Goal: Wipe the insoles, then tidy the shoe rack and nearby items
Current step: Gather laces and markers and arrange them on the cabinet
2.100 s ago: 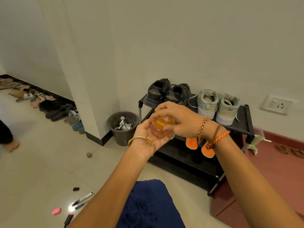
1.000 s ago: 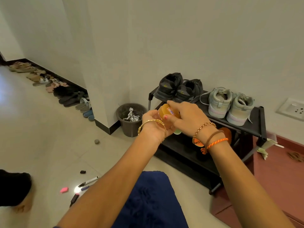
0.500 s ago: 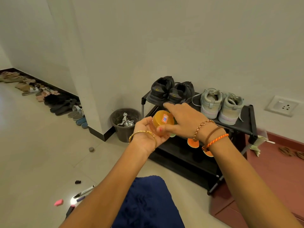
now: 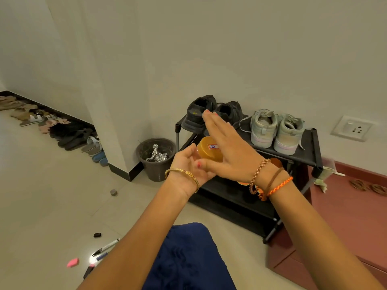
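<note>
A small orange jar [image 4: 209, 150] with a label sits in the curled fingers of the left hand [image 4: 189, 164], in front of the black shoe rack [image 4: 310, 147]. The right hand [image 4: 227, 149] lies flat on its lid, fingers straight. Dark shoes [image 4: 199, 114] and pale sneakers [image 4: 276, 130] stand on top.

One view only, worn on the head: looks forward and down along both forearms toward the black shoe rack [image 4: 310, 151] against the white wall [image 4: 230, 49]. Sits close above the raised hands, farther from the rack. Wide-angle, bending the tiled floor [image 4: 41, 195] and the row of sandals [image 4: 69, 132] at far left.
</note>
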